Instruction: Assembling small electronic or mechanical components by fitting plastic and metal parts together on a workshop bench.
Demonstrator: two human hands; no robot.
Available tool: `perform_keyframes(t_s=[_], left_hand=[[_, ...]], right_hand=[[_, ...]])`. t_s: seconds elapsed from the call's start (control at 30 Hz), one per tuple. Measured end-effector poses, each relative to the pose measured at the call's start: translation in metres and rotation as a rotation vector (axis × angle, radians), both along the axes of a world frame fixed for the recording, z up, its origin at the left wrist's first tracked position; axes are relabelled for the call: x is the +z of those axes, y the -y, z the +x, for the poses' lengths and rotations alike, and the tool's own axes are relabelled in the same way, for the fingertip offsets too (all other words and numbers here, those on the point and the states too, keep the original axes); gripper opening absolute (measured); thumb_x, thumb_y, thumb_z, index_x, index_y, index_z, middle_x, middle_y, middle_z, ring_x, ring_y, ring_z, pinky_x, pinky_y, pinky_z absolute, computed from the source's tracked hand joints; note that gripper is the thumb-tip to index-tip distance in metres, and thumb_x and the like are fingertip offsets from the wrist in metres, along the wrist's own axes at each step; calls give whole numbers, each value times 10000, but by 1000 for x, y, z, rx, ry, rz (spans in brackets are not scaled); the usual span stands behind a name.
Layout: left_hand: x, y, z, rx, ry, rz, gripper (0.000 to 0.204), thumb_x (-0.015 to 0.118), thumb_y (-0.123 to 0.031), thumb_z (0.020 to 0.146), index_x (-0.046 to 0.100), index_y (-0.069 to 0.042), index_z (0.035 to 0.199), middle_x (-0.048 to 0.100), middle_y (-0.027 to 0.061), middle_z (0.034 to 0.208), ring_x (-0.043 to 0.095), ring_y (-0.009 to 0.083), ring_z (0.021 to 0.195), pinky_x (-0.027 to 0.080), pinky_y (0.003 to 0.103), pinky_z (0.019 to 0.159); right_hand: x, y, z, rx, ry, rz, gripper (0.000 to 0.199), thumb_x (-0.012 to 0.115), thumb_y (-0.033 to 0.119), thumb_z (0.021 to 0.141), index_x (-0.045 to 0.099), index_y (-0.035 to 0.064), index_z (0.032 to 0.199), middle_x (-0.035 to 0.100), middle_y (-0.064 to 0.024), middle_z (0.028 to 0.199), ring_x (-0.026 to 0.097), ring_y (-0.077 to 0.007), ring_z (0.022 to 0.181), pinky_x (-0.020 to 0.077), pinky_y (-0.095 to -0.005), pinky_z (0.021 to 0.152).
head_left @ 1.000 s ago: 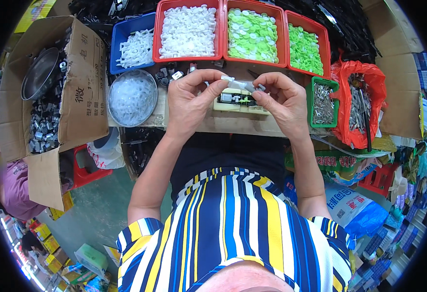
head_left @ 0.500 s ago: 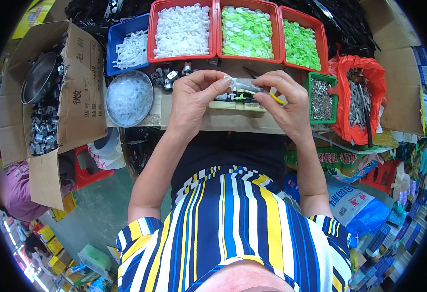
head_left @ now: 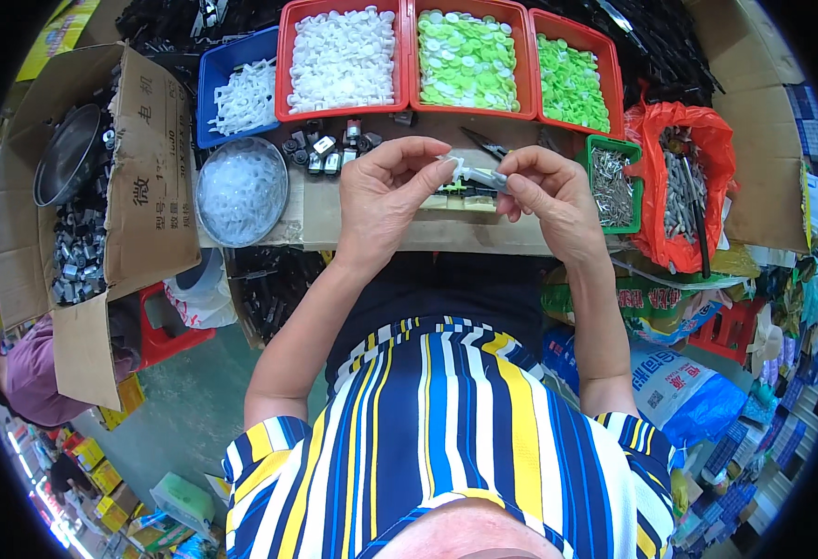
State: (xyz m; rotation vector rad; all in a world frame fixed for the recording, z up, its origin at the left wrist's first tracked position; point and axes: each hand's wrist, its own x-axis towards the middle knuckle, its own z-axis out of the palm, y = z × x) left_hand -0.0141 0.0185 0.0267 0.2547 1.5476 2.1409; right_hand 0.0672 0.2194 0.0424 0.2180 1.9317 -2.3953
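Both my hands meet above the near part of the work table. My left hand pinches a small white plastic piece between thumb and fingers. My right hand has its fingers closed on a small grey cylindrical part, whose end touches or lies against the white piece; I cannot tell whether they are joined. Just below my fingers, a pale block holds a black and green assembly, partly covered by my hands. Behind them lie pliers, their handles mostly hidden.
Red trays of white pieces and green-white discs stand at the back, beside a blue tray. Small motors and a round bowl are left. A green basket, red bag and cardboard box flank me.
My left hand has shifted slightly right and turned, and my right fingers have curled differently around the grey part. The white piece now shows more; the pliers' yellow handle is now hidden.
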Motion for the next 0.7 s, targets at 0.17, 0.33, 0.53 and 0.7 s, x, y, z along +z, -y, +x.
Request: perform_keyframes(t_s=[0.17, 0.33, 0.53, 0.7], left_hand=[[5, 8, -8, -75, -620, -205, 240, 755, 0, 789, 705, -5, 1024, 698, 71, 844, 628, 141, 743, 501, 281, 641], [14, 8, -15, -25, -1087, -339, 237, 754, 14, 737, 700, -7, 967, 680, 119, 830, 621, 245, 742, 502, 331, 642], [11, 3, -14, -88, -1154, -387, 175, 749, -13, 749, 688, 1, 913, 664, 116, 801, 601, 269, 746, 497, 351, 657], [4, 0, -14, -173, -1013, -448, 162, 750, -42, 758, 687, 3, 901, 662, 114, 837, 592, 286, 809, 492, 369, 714]], right_hand=[[0, -7, 1, -45, 32, -145, 201, 672, 168, 929, 630, -3, 1026, 649, -44, 799, 622, -86, 678, 477, -209, 592], [0, -10, 4, -16, 60, -198, 215, 702, 181, 904, 615, 2, 984, 620, -37, 798, 604, -88, 667, 462, -210, 572], [3, -16, 9, 10, 28, -118, 166, 730, 127, 870, 666, 19, 978, 669, -23, 833, 635, -79, 740, 479, -202, 653], [2, -22, 10, 25, 53, 63, 147, 735, 77, 855, 676, 13, 974, 674, -20, 856, 626, -71, 760, 470, -204, 659]])
